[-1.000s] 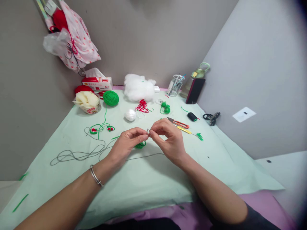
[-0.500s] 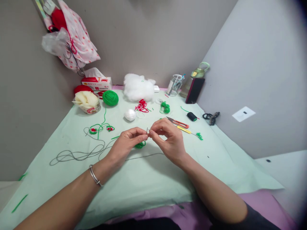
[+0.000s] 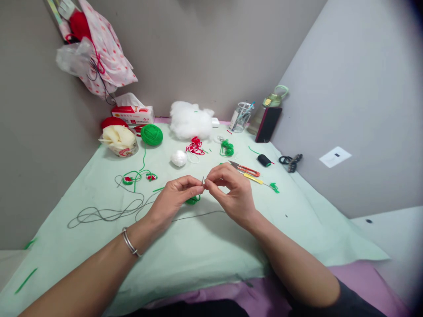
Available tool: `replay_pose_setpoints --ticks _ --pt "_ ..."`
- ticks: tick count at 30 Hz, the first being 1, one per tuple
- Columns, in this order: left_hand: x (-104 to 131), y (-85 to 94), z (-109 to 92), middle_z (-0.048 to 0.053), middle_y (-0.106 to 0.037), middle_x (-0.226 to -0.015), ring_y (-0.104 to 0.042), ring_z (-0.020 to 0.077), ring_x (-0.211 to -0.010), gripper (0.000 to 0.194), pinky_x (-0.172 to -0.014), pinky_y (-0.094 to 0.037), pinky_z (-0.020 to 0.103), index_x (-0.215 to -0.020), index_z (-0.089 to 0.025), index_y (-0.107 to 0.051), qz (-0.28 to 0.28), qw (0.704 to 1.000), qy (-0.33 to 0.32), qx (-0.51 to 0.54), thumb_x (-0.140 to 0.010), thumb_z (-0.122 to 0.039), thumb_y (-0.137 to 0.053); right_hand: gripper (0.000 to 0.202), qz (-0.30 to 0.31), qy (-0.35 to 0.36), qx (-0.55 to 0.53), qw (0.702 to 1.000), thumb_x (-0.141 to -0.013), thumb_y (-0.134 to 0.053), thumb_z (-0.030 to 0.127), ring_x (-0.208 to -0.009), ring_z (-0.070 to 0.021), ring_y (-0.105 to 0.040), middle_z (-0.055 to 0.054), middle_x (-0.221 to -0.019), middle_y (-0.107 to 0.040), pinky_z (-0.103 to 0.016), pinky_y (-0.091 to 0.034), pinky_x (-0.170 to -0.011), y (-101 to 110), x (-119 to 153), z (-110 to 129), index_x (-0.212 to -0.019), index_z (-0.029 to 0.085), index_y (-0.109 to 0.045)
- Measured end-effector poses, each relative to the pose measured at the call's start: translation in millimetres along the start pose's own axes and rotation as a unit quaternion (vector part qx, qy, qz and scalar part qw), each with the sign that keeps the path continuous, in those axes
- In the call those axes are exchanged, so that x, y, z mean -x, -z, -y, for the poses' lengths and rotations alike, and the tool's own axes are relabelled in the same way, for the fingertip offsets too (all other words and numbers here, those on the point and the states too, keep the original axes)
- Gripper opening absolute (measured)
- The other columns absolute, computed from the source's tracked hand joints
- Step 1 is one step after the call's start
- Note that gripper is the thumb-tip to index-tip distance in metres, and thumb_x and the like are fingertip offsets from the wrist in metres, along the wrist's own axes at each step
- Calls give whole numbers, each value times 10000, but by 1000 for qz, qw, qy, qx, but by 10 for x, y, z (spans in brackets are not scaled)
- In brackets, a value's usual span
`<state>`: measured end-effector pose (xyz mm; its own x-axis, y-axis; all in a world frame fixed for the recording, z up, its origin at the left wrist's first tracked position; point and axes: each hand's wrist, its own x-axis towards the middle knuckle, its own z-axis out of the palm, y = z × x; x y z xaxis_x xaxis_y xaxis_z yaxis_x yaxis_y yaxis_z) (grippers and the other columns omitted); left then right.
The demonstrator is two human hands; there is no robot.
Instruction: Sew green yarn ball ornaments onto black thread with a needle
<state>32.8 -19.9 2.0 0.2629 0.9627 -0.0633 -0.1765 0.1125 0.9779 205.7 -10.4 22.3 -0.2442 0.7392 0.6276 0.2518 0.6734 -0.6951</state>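
My left hand point(image 3: 175, 194) is closed in a pinch, and a short piece of dark thread point(image 3: 202, 180) stands up from between its thumb and forefinger. Fingertip to fingertip with it, my right hand point(image 3: 231, 189) is pinched too; what it grips is too small to make out. A small green yarn piece point(image 3: 192, 200) shows just below the left fingers, partly covered by them. Long dark thread point(image 3: 99, 214) lies in loops on the left and passes beneath both hands. Beyond my right hand are orange-handled snips point(image 3: 247, 170) and a yellow-handled crochet hook point(image 3: 253, 178).
A green cloth point(image 3: 205, 251) covers the table. Two small red-and-green crocheted pieces point(image 3: 128, 180) lie left. Farther back are a green yarn ball point(image 3: 151, 135), a white yarn ball point(image 3: 179, 158), stuffing point(image 3: 191, 121), a glass jar point(image 3: 240, 119), a phone point(image 3: 269, 125) and a black spool point(image 3: 264, 160).
Almost nothing differs. Both hands keep their fingertip pinch in the same place, and the whole view has shifted very slightly.
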Motion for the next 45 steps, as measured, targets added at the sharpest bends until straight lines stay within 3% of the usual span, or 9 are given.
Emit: replay_pose_setpoints --ticks 8,21,45 --pt "4 0 -5 -18 -626 -782 -501 141 -750 159 -743 -375 284 -795 -216 -726 2 1000 -3 -2 -794 -369 -772 130 14 22 20 999 -876 -633 86 -766 -135 -587 -28 -810 -607 -242 -540 -587 18 -1 8 -800 191 -622" --pt "9 6 4 -2 -640 -829 -524 155 -791 164 -774 -389 288 -811 -218 -723 -2 1000 -4 -1 -797 -372 -777 121 -1 -8 1 1000 -875 -623 112 -771 -139 -598 -35 -826 -596 -246 -577 -597 1 14 22 -794 201 -609" --pt "6 13 0 -2 -648 -831 -531 160 -804 170 -790 -393 291 -815 -220 -735 5 1000 -3 -11 -799 -385 -766 114 20 32 51 998 -912 -608 144 -780 -155 -603 -44 -834 -631 -280 -559 -608 21 22 6 -819 204 -630"
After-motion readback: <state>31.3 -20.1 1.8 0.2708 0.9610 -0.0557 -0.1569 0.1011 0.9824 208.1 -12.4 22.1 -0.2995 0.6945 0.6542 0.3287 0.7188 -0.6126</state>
